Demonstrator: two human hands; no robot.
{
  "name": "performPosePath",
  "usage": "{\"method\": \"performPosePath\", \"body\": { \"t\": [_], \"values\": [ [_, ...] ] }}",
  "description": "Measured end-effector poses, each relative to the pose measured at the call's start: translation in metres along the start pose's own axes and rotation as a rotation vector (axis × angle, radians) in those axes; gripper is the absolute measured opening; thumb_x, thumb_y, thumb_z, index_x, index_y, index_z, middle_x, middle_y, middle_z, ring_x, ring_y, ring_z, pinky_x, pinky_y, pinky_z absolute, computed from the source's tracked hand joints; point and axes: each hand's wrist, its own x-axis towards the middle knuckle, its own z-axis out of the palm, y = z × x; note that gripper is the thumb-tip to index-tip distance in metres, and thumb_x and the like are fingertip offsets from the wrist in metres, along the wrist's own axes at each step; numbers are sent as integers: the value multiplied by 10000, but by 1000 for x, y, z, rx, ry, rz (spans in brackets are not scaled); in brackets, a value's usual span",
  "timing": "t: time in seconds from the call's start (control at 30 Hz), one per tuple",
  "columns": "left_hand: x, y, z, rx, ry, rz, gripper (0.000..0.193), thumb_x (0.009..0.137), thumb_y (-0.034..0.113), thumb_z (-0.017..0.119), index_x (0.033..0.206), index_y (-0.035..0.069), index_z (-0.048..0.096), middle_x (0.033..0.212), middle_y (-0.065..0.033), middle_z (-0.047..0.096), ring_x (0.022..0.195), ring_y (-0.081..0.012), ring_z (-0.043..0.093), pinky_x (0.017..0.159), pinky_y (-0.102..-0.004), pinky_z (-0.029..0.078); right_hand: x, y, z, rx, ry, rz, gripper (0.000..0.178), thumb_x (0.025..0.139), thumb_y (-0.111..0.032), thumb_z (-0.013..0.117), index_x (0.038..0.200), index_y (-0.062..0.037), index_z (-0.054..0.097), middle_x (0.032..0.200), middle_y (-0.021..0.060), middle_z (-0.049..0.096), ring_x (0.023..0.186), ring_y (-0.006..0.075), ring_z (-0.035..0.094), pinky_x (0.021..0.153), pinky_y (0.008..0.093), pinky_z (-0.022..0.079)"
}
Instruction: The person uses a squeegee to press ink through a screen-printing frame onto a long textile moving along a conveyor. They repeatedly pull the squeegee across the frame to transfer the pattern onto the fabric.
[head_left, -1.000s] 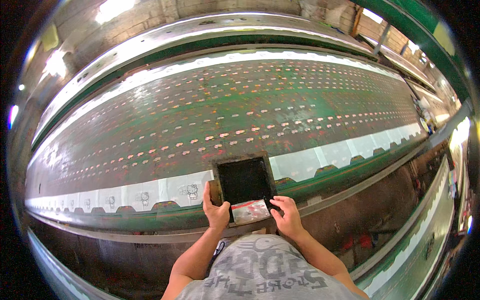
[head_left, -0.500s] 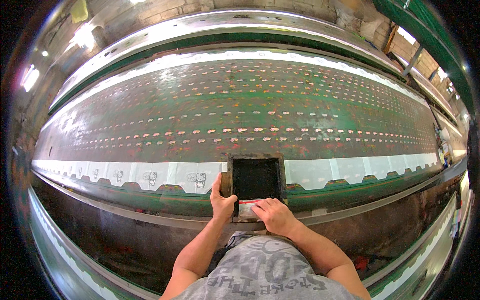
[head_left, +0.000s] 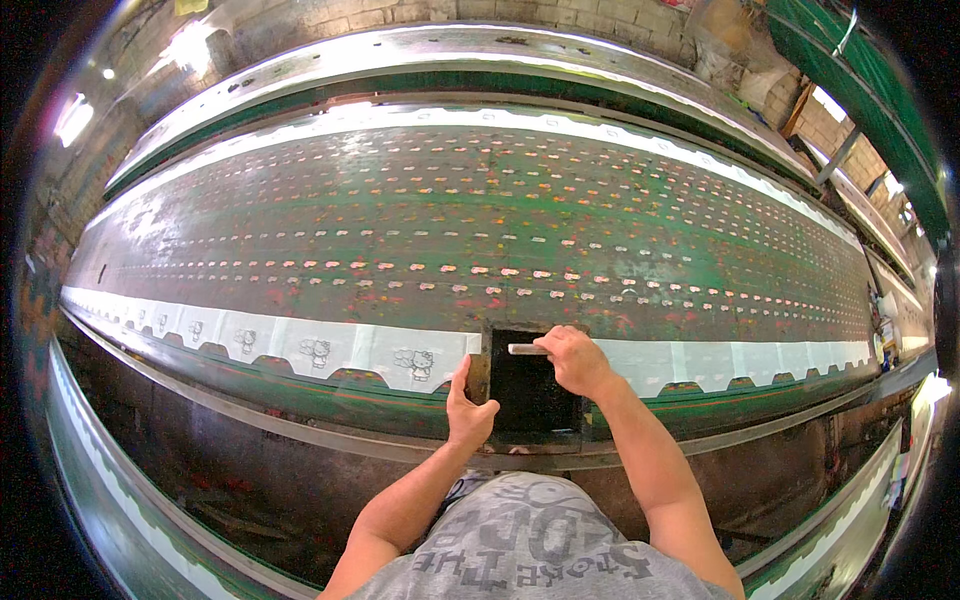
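Open air over the long table point(head_left: 470, 215) beyond the obstructing dark framed screen point(head_left: 530, 392)

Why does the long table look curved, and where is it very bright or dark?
Head view: the wide fisheye lens bows the printing table; head view: glare blooms from lights at upper left, and pale sheen marks the table's far left; head view: the printing screen looks nearly black inside its frame.

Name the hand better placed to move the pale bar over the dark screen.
Likely the right hand: it grips the pale bar over the dark screen, while the left hand is at the frame's left side.
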Motion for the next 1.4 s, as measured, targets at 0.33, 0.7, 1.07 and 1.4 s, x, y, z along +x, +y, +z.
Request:
{"method": "performPosePath", "body": {
  "t": [0.33,0.7,1.07,1.4],
  "values": [
    [-4,-5,-5,-59,-20,-26,962,854,-41,719,1760,5,402,1673,-186,560,1533,-268,550,1274,-382,432,-36,-29,22,-40,-8,36,421,867,56,655,1255,-77,751,1184,150,729,1119,417,671,1005,524,539],
    [-4,-12,-5,104,-22,35,951,890,5,776,1757,11,384,1670,-230,519,1534,-338,540,1286,-447,431,-104,-101,33,-36,14,14,372,894,-41,694,1254,-68,786,1258,117,733,1165,361,689,1015,498,539],
    [-1,-4,-3,195,21,125,992,768,-54,713,1721,-1,443,1597,-209,589,1480,-324,578,1260,-408,443,-149,-92,36,50,383,316,379,930,-172,882,1289,-87,795,1388,129,723,1385,411,625,1178,549,498],
    [-17,10,52,192,10,275,1000,788,-98,661,1750,-8,405,1631,-174,556,1486,-293,561,1281,-390,409,-218,-33,23,516,501,536,328,977,-109,845,1294,-40,801,1369,170,767,1284,355,722,1130,441,558]
  ]
}}
